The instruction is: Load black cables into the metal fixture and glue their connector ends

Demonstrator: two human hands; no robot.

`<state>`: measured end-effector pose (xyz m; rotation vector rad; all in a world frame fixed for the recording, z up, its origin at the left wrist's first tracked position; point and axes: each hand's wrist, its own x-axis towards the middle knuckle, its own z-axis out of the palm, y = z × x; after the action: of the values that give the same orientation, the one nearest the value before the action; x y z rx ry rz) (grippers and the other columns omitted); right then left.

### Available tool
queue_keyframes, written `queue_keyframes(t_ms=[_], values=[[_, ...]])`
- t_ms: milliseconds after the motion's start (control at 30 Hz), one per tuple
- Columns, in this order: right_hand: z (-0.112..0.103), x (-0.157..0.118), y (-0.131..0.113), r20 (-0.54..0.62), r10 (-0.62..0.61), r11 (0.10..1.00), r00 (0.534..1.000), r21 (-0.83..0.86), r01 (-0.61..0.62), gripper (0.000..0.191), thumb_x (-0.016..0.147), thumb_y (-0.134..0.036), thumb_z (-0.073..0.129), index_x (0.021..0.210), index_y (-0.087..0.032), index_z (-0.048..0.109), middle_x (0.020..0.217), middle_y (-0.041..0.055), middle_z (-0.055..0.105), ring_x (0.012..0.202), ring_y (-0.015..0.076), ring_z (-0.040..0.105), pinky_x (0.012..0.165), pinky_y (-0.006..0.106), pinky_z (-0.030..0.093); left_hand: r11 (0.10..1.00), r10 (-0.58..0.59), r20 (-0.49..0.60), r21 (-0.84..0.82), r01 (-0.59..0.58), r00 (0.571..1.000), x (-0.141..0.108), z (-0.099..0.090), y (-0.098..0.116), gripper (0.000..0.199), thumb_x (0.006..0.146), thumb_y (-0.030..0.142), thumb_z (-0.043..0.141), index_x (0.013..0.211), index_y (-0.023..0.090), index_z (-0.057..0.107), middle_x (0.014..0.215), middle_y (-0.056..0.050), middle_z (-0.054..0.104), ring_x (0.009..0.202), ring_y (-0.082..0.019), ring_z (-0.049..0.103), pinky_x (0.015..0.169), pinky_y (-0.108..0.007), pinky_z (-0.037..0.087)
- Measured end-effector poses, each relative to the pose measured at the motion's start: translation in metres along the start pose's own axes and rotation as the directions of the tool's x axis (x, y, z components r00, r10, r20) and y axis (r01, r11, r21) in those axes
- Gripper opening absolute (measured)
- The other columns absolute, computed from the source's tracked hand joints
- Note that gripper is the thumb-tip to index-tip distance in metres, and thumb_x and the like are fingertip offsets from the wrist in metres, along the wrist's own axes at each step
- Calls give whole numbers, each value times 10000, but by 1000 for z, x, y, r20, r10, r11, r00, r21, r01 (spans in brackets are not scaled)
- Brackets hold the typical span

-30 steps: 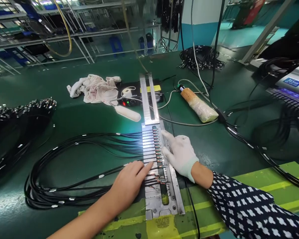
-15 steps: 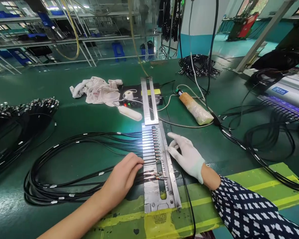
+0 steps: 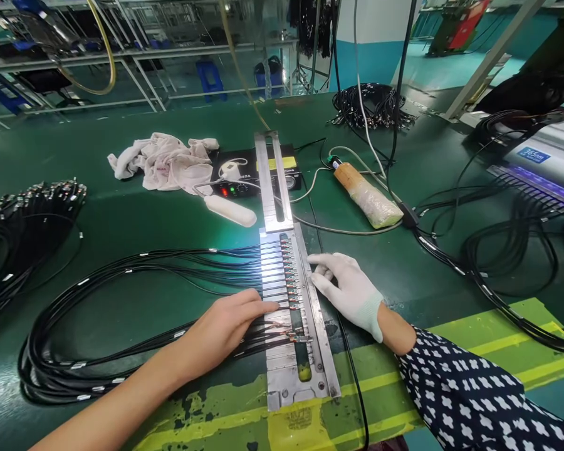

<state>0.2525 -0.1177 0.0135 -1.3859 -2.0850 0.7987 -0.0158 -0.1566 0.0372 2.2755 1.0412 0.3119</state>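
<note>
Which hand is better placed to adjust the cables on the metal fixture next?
Likely the left hand: it is over black cables at the metal fixture, while the gloved right hand is by the opposite edge.

Noted at ten o'clock: crumpled pale cloth [image 3: 169, 164]. Recorded at two: partly wrapped handle-like object [image 3: 363, 193], lying aslant. Logged between two and three: silver device [image 3: 561, 150] labelled "365nm", glowing purple below. Sighted beyond, at eleven: blue stool [image 3: 209, 67]; at one: white-over-blue column [image 3: 376, 61].
</note>
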Motion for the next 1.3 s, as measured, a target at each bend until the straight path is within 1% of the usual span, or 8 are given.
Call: queue_keyframes(t_ms=[167,300,400,567,733,967,1133,1300], values=[[1,1,1,-1,-3,1000,1000,14,3,208,922,-218,558,1118,-254,615,773,-44,636,796,170,587,1020,428,301,999,36,-41,37,-34,999,2,5,2,293,996,180,343,1154,197,589,934,-51,583,812,-141,546,719,-234,435],[1,2,2,-1,-2,1000,1000,23,2,218,924,-211,567,1129,-268,614,757,-55,628,785,160,584,1024,413,293,949,119,-223,311,-45,968,-11,20,4,370,958,93,340,1207,228,578,931,-61,542,806,-166,496,694,-269,401],[1,3,3,0,-5,1000,1000,24,5,213,921,-210,574,1121,-272,619,746,-58,621,775,158,576,1001,405,309,900,114,-231,436,-2,966,-22,31,7,469,933,47,311,1322,232,497,900,-59,540,759,-180,461,654,-285,366],[1,3,4,-2,-17,1000,1000,23,17,225,917,-199,579,1128,-266,621,760,-52,619,797,160,575,987,401,316,953,-25,-154,296,70,988,-29,31,12,405,967,99,338,1334,240,434,983,-51,580,822,-188,486,699,-302,378],[0,1,5,1,-25,999,1000,20,25,244,910,-182,579,1134,-267,623,760,-55,612,796,154,561,961,385,336,982,-184,-177,7,188,967,-35,25,17,145,988,215,415,1096,219,512,970,-31,553,907,-179,490,786,-290,398],[0,2,4,5,-22,1000,1000,21,22,208,908,-176,572,1091,-256,631,749,-54,606,774,154,553,941,385,344,956,-259,-73,-159,246,963,-34,13,27,156,989,238,415,899,214,540,858,-1,534,793,-136,508,692,-236,403],[-1,2,3,8,-20,999,1000,26,20,202,913,-181,570,1091,-258,627,739,-52,601,775,158,548,939,385,345,988,-156,-270,-33,153,950,-22,20,25,83,962,183,470,927,197,544,886,-17,524,820,-142,497,710,-246,405],[-1,2,2,11,-17,999,1000,29,17,207,915,-173,565,1093,-263,621,738,-59,592,760,148,547,961,385,334,988,-69,-287,111,104,955,-13,31,20,96,962,148,458,901,179,526,862,-23,499,791,-145,469,706,-265,397]])
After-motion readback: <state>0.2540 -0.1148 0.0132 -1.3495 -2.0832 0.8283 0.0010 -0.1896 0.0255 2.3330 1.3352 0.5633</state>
